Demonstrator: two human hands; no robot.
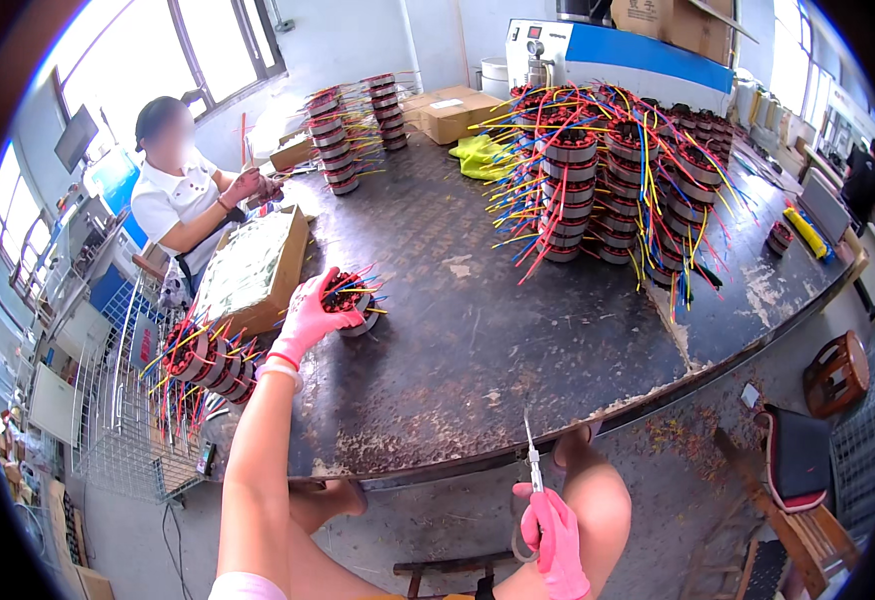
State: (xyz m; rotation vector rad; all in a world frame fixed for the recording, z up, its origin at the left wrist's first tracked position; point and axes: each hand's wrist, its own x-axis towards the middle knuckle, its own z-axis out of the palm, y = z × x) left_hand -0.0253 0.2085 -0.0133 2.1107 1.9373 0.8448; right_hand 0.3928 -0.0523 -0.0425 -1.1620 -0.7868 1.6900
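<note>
My left hand (pixel 310 318), in a pink glove, is closed round the side of a motor stator (pixel 348 292) on the dark table. Red, yellow and blue wire ends stick out from its dark red windings, and a grey metal rim shows below. Down at the table's front edge, my right hand (pixel 554 535), also gloved in pink, grips a pair of scissors (pixel 534 465). Their slim blades point up and away over the edge, and one handle loop shows beside the fingers. Whether the blades are parted I cannot tell.
Tall stacks of wired stators (pixel 568 190) stand at the right back, others (pixel 330 145) at the far left. More stators lie tilted (pixel 208 362) beside a cardboard box (pixel 280 290). A co-worker (pixel 173 190) sits across on the left. A yellow-green cloth (pixel 480 157) lies farther back.
</note>
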